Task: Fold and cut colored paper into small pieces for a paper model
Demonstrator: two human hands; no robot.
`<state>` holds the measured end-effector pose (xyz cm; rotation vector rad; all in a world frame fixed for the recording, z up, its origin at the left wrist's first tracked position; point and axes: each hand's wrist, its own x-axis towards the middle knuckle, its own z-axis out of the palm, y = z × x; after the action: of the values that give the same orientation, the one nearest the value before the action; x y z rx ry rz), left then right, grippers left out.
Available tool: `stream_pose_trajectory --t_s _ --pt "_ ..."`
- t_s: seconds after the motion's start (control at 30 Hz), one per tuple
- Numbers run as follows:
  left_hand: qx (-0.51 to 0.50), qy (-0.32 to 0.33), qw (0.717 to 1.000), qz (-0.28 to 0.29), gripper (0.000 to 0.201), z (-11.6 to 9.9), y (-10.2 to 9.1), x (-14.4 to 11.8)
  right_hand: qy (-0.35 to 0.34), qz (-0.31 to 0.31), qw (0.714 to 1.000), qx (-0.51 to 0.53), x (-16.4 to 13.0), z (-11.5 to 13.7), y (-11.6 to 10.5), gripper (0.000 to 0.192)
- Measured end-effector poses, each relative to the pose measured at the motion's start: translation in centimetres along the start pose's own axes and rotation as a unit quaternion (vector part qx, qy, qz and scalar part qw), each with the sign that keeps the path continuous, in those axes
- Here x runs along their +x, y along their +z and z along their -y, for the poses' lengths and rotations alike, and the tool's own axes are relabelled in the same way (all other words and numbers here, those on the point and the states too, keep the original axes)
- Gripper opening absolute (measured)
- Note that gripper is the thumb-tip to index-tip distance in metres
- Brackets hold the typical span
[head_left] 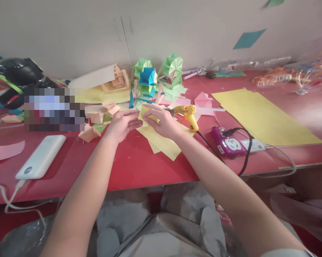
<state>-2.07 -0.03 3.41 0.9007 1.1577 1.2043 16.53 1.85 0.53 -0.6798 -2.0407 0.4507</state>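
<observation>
My right hand point(163, 121) curls its fingers over a small piece of yellow paper point(146, 111), which it partly hides. Just left of it, my left hand point(123, 125) reaches out with its fingers stretched and slightly apart, the tips close to the paper; whether they touch it I cannot tell. Under and in front of both hands lie loose yellow paper sheets point(168, 144). A yellow hot glue gun point(187, 113) rests on its side just beyond my right hand. Behind the hands stands a folded blue paper piece point(147, 76) among green folded paper shapes point(173, 67).
Peach folded paper pieces point(89, 132) lie left of my hands. A white power bank point(41, 157) with a cable is at the front left. On the right are a purple power strip point(229, 141) with cords and large yellow sheets point(268, 117). The red table point(139, 167) ends near my lap.
</observation>
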Motion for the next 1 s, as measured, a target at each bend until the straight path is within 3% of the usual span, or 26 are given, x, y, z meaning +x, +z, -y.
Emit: stream_pose_trajectory --t_s 0.27,0.67,1.0 --pt "0.009 0.008 1.0 0.022 0.019 0.2 -0.3 0.2 0.005 0.011 1.0 -0.003 0.1 0.4 -0.1 0.014" --pt "0.052 0.05 0.997 0.012 0.018 0.5 -0.1 0.0 0.056 -0.008 0.997 -0.057 0.0 0.2 0.3 0.015" --pt "0.14 0.065 0.988 0.001 0.018 1.1 0.0 0.1 0.081 -0.01 0.993 -0.083 -0.2 -0.6 0.7 0.011"
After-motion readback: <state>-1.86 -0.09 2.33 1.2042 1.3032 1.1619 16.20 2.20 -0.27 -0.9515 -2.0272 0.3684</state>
